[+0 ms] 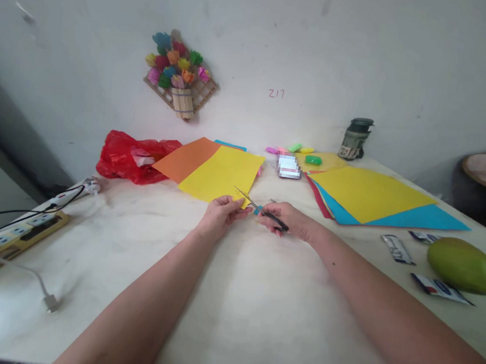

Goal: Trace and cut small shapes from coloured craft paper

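Note:
My right hand [288, 218] is closed round the dark handles of a pair of scissors [252, 204], whose blades point left and away over the near edge of a yellow paper sheet [221, 173]. My left hand [222, 212] pinches the near edge of that yellow sheet, just left of the blades. An orange sheet [185, 159] lies partly under the yellow one on the white table [244, 303].
A red plastic bag [131, 157] lies at the back left. Stacked yellow, blue and red sheets [371, 197] lie at the right, with a green mango [464, 265] and small wrappers [398, 250] nearer. A power strip with cables [14, 231] runs along the left edge. A dark jar [356, 139] stands by the wall.

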The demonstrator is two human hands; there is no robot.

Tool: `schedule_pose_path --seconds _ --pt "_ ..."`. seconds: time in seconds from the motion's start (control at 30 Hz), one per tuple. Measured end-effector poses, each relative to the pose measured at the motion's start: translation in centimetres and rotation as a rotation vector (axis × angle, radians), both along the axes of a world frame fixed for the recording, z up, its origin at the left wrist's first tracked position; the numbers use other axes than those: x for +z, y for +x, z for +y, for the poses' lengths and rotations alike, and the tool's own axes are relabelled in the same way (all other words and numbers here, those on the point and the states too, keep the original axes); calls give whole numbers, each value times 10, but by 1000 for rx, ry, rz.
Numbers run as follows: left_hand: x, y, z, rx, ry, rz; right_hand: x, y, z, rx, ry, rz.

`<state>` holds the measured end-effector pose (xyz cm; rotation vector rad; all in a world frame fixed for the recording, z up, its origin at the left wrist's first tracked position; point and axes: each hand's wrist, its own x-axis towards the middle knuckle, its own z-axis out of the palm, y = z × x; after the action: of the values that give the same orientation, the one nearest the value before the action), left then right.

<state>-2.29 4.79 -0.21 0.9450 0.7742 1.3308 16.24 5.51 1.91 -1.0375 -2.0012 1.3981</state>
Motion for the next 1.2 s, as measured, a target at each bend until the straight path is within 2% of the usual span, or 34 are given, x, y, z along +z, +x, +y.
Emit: schedule_pose_path --seconds 1.2 --pt "1 1 -1 -22 6 -22 -9 2 6 7 -10 81"
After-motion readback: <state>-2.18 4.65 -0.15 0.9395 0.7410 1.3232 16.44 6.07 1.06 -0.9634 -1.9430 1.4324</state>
